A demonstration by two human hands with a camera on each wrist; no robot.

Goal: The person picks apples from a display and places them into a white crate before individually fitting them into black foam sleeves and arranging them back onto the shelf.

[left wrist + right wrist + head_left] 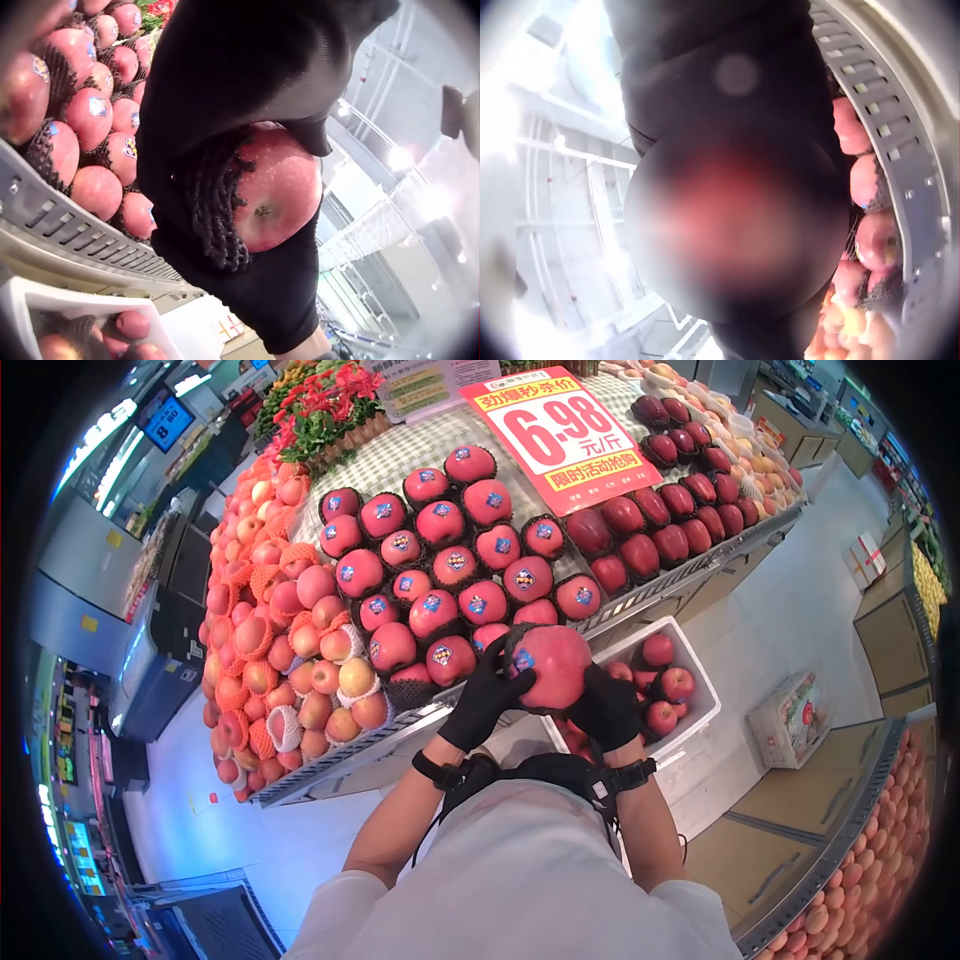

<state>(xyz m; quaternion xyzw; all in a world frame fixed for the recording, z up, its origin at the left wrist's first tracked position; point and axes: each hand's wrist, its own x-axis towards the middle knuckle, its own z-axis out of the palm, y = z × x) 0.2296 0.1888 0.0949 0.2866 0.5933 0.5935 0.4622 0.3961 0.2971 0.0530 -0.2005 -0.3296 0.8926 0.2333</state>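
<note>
A large red apple (553,668) with a blue sticker is held up in front of the display, between two black-gloved hands. The left hand (485,700) grips its left side. In the left wrist view, a black foam net (217,214) covers part of the apple (279,187), and gloved fingers wrap around both. From the right, the right hand (608,710) holds the apple's lower side. The right wrist view is blurred at its centre, where a red patch shows between dark glove parts. Rows of stickered red apples (433,612) in black nets lie just beyond the hands.
Below the stand's slotted metal edge (640,596), a white foam box (708,685) holds more apples. Apples in orange nets (265,582) are heaped at the left. A red price sign (560,435) stands behind, beside dark red apples (670,543). A carton (790,720) sits on the floor.
</note>
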